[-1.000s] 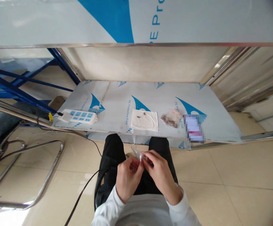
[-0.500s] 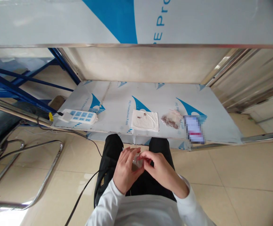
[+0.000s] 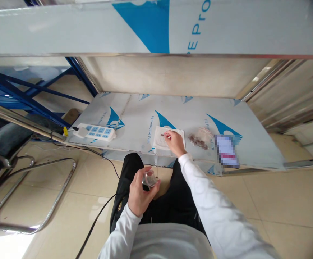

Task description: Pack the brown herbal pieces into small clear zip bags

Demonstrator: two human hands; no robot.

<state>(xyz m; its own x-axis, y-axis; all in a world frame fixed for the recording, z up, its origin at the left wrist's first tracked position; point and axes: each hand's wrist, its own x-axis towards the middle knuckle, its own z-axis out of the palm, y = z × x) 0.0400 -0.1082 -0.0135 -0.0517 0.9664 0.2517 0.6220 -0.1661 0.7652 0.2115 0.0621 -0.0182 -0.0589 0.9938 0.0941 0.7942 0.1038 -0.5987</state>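
Note:
My left hand [image 3: 140,192], low over my lap, is closed around a small clear container [image 3: 150,178], which looks like a cup or jar. Its mouth is tilted toward the shelf; what it holds is hard to make out. My right hand [image 3: 174,141] reaches to the white folded tissue or cloth [image 3: 160,144] on the shelf. Its thumb and fingertips are pinched together over the cloth, and whatever is between them is too small to name. A small dark piece [image 3: 162,135] lies by the fingertips.
A clear plastic bag of brown pieces [image 3: 198,141] lies right of the cloth, beside a blurred-out phone-like object [image 3: 227,151]. On the left is a white power strip [image 3: 98,132] with a cable. A film-covered upper board [image 3: 86,30] overhangs the lower shelf [image 3: 134,124]. A chair frame [image 3: 74,169] stands at left.
My right hand has left the clear container and moved forward to the cloth. My left hand keeps the container, now slightly left and more exposed. The camera view has shifted a little.

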